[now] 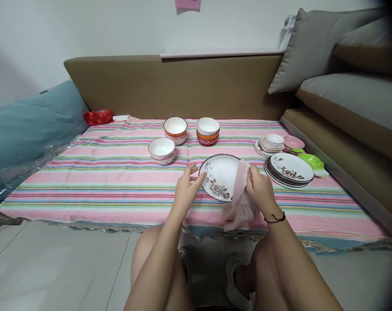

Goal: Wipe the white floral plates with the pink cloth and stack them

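A white oval plate [220,175] with a dark rim and brown flower print is up in front of me, over the striped cloth. My right hand [259,185] is closed around a pale pink cloth [243,203], which is folded over the plate's right edge, so the grip there is partly hidden. The rest of the pink cloth hangs below the plate. At the left rim is my left hand [188,183], thumb and fingers apart; the thumb tip overlaps the plate's edge. Whether it bears any of the plate's weight I cannot tell.
Right of the plate stand a stack of matching plates [289,168], small stacked dishes [270,144], a pink bowl [293,142] and a green leaf-shaped dish [313,162]. Behind are bowl stacks [175,126] [208,127] and a nearer bowl [162,150]. Cushions [351,99] flank the right.
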{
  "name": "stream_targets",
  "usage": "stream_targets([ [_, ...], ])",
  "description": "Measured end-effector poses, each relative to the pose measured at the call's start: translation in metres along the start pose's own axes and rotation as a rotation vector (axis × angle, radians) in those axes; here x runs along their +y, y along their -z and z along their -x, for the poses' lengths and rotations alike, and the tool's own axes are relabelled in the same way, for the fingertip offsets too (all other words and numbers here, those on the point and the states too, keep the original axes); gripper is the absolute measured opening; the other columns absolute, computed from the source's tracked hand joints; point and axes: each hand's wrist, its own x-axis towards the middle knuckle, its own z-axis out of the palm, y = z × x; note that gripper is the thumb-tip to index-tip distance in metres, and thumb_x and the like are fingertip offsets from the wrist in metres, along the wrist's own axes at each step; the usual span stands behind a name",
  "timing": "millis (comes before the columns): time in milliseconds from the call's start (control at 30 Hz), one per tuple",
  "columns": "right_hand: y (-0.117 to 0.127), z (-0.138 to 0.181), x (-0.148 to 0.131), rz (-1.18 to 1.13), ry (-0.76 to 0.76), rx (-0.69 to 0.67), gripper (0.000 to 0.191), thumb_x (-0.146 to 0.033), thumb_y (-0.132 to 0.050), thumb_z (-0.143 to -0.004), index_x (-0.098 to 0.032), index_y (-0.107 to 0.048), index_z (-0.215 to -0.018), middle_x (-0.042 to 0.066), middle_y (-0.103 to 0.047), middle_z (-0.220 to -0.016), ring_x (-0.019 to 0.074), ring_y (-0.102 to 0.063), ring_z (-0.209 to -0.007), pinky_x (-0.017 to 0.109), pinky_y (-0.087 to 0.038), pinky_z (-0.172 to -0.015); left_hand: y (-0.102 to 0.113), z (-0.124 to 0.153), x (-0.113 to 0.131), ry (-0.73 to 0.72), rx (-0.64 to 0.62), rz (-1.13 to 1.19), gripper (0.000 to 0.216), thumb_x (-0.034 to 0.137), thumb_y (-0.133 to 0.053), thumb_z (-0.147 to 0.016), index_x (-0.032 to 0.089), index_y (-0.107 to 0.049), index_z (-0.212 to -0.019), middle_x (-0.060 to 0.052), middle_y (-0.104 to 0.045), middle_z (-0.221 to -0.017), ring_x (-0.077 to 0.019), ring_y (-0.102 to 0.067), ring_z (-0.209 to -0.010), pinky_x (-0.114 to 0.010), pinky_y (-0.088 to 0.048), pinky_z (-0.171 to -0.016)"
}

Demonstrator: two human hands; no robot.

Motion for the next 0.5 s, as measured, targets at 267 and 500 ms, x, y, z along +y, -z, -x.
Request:
stream_targets([
  [267,0.001,0.009,-0.019,0.01,0.355,-0.179,0.026,-0.028,-0.032,-0.094,-0.02,-0.054,-0.082,0.003,-0.057,-0.062,0.0173,-0.048,-0.053,0.028,-0.023,-0.054,0.018,0.001,0.01,-0.003,-0.358,-0.119,0.038,0.054,-0.063,-0.075,0.018,-0.064,-0.063,0.001,-0.05,-0.054,-0.0113,-0.038,-0.048,-0.024,-0.024,-0.044],
  [500,-0.004,0.009,-0.02,-0.173,0.185,-0.128,0.021,-0.029,-0.033,-0.091,-0.022,-0.048,-0.078,0.001,-0.05,-0.06,0.0173,-0.045,-0.053,0.028,-0.025,-0.054,0.011,0.001,0.019,-0.023,-0.448,0.013,0.045,0.055,-0.051,-0.082,0.018,-0.049,-0.057,0.002,-0.041,-0.056,-0.0115,-0.034,-0.052,-0.025,-0.023,-0.048],
])
